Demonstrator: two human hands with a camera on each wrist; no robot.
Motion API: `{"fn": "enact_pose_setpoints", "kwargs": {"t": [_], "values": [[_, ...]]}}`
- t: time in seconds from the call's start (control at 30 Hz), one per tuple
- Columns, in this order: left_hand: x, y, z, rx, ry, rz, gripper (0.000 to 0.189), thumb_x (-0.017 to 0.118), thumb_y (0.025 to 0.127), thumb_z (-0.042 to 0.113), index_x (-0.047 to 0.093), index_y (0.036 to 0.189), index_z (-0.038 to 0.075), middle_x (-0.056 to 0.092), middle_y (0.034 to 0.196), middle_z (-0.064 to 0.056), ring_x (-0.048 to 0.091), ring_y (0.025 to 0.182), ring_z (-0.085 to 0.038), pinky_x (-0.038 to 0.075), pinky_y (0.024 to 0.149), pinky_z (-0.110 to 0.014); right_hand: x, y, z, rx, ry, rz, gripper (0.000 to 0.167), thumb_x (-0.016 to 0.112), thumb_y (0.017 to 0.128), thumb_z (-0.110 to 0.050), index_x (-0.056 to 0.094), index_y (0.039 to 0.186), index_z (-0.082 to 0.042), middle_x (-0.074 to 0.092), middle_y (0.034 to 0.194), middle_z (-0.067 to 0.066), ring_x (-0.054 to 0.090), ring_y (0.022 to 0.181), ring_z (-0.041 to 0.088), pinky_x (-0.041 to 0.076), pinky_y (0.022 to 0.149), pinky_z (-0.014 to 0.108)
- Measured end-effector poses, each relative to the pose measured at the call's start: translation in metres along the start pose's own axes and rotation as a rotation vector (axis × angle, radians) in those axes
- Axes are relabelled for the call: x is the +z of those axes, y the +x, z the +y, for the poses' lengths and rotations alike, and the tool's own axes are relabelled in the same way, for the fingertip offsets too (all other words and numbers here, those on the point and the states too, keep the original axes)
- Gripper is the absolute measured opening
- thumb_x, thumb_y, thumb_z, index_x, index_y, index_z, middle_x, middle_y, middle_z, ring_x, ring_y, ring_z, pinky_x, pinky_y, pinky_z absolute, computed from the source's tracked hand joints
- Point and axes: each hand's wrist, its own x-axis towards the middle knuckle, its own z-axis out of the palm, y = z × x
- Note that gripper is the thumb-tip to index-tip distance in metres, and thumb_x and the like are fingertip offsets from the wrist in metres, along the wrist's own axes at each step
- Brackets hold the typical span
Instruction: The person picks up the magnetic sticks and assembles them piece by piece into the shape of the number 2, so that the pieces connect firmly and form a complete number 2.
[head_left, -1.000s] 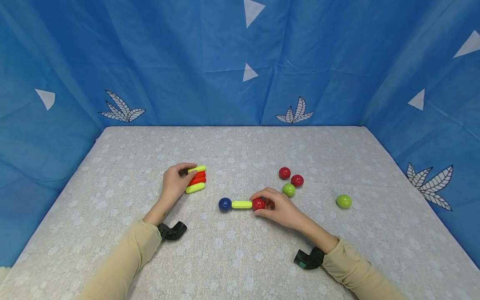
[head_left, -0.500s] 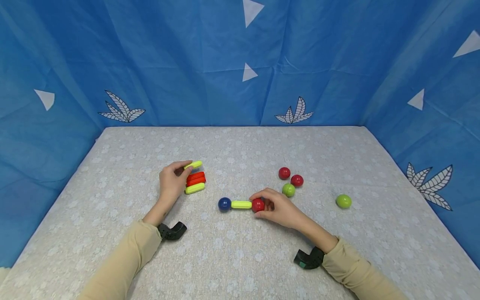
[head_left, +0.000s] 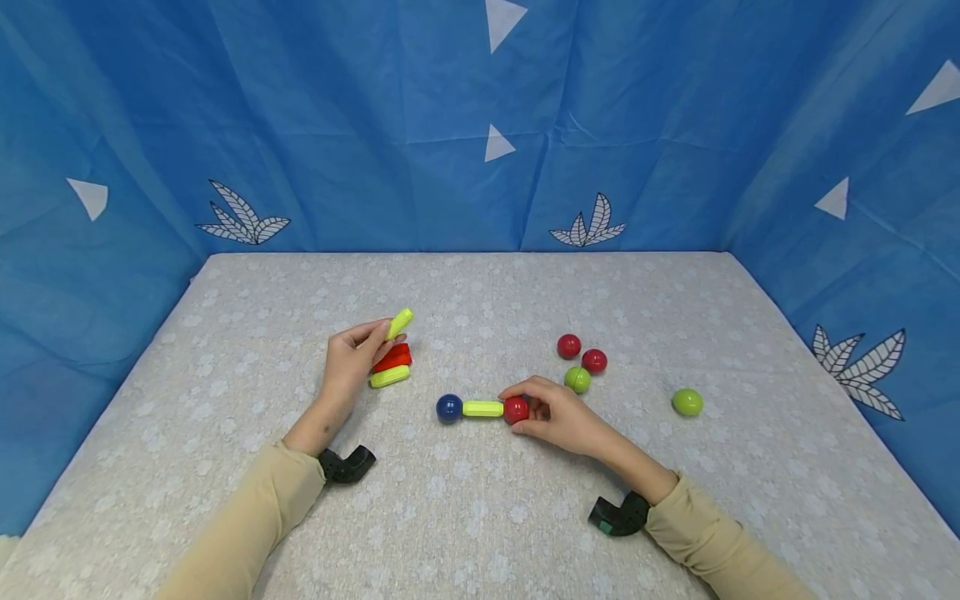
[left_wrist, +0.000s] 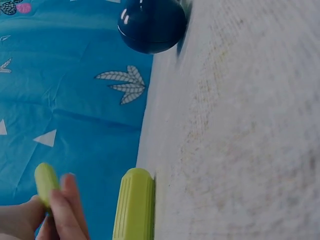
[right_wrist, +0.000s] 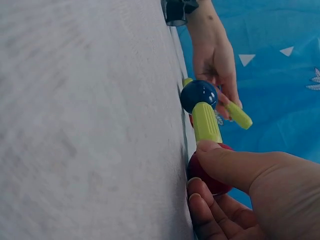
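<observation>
My left hand [head_left: 355,354] pinches a yellow-green ridged rod [head_left: 400,322] between thumb and fingers, raised off the table with its free end slanting up and away. Below that hand, red rods [head_left: 393,357] and another yellow-green rod [head_left: 390,377] lie side by side, the red ones partly hidden. My right hand [head_left: 558,415] grips a red ball [head_left: 516,409] at the right end of a joined piece. From that ball a yellow-green rod [head_left: 483,408] runs left to a dark blue ball [head_left: 449,408]. In the right wrist view the thumb presses on the red ball [right_wrist: 212,172].
Two red balls [head_left: 569,346] and a green ball [head_left: 577,380] sit close together beyond my right hand. Farther right lies another green ball [head_left: 687,402]. A blue curtain [head_left: 420,125] hangs behind the patterned tabletop [head_left: 465,517].
My left hand has lifted the far yellow-green rod off the row and turned it to slant upward, moving slightly right over the last half second. The right hand keeps its place on the red ball.
</observation>
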Motion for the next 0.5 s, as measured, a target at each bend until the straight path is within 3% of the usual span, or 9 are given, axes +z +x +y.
{"fn": "enact_pose_setpoints", "kwargs": {"t": [0.1,0.23,0.37,0.5], "values": [[-0.0011,0.0012,0.0032,-0.155,-0.273,0.004,0.033,0.060,0.092,0.022,0.059,0.116,-0.002,0.066,0.102,-0.011,0.066,0.086,-0.011,0.047,0.077,-0.016,0.0000,0.0000,0.0005,-0.003,-0.001,0.000,0.040,0.077,0.077,-0.010,0.064,0.115,-0.012,0.058,0.099,-0.002,0.049,0.070,0.010,0.046,0.060,0.024],[-0.0045,0.0019,0.0065,-0.273,-0.518,-0.053,0.024,0.058,0.093,0.020,0.059,0.111,0.003,0.065,0.099,-0.011,0.064,0.086,-0.010,0.047,0.074,-0.012,0.0005,0.0002,0.0020,-0.005,-0.001,0.001,0.040,0.077,0.078,-0.011,0.064,0.115,-0.012,0.058,0.099,-0.002,0.049,0.070,0.010,0.045,0.059,0.024],[-0.0052,0.0003,0.0086,-0.337,-0.606,-0.162,0.028,0.059,0.092,0.018,0.054,0.115,0.002,0.058,0.108,-0.014,0.062,0.094,-0.013,0.046,0.079,-0.014,0.0004,0.0008,0.0023,0.007,0.013,0.006,0.042,0.077,0.077,-0.010,0.063,0.117,-0.011,0.059,0.099,-0.002,0.050,0.069,0.010,0.045,0.059,0.024],[-0.0030,-0.0019,0.0102,-0.356,-0.630,-0.256,0.034,0.056,0.094,0.016,0.047,0.122,0.000,0.056,0.112,-0.014,0.062,0.098,-0.015,0.045,0.081,-0.015,0.0006,0.0013,0.0033,0.019,0.043,0.016,0.042,0.078,0.077,-0.010,0.062,0.115,-0.009,0.059,0.093,-0.003,0.050,0.067,0.010,0.046,0.057,0.024]]}}
